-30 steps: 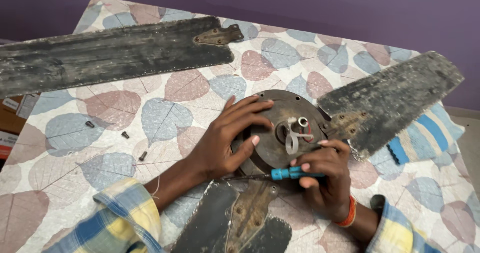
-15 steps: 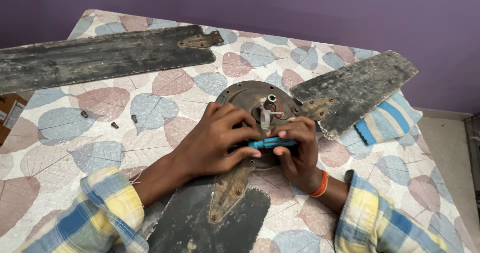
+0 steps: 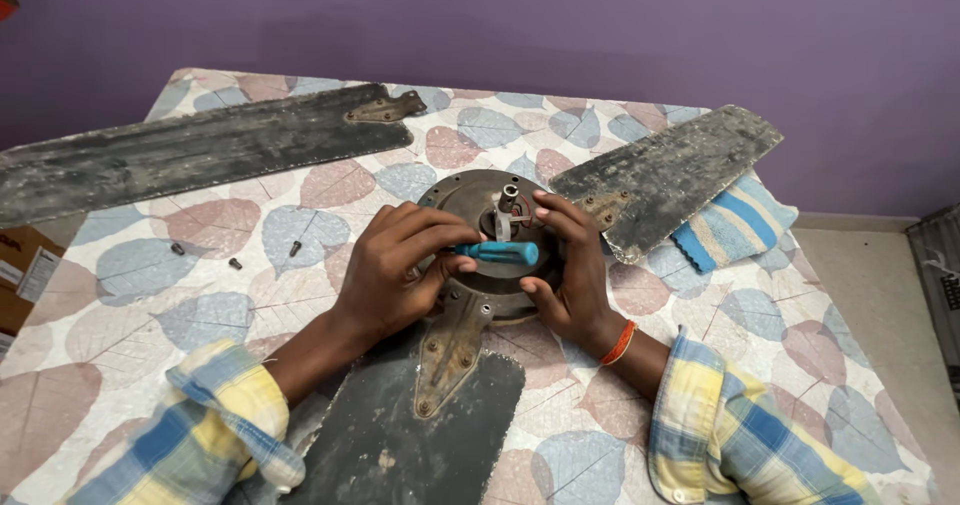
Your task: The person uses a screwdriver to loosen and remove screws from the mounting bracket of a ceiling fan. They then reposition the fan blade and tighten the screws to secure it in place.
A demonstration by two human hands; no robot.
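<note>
A dark, dusty ceiling fan motor (image 3: 468,191) lies on a leaf-patterned sheet (image 3: 140,295). My left hand (image 3: 395,270) pinches the near end of a blue-handled screwdriver (image 3: 502,253), which lies level across the hub. My right hand (image 3: 568,265) cups the motor's right side, fingers on top beside the centre shaft (image 3: 510,195) and thumb on the rim. One blade (image 3: 400,435) reaches from the motor toward me between my forearms. A second blade (image 3: 670,165) sits at the motor's right.
A third, loose blade (image 3: 190,150) lies across the far left. Three small screws (image 3: 235,262) sit on the sheet left of my left hand. A blue striped towel (image 3: 735,225) lies under the right blade. A cardboard box (image 3: 20,265) is at the left edge, a purple wall behind.
The screwdriver was gripped by my right hand with my left hand flat on the motor. Now my left fingers pinch it and my right hand has opened around the hub.
</note>
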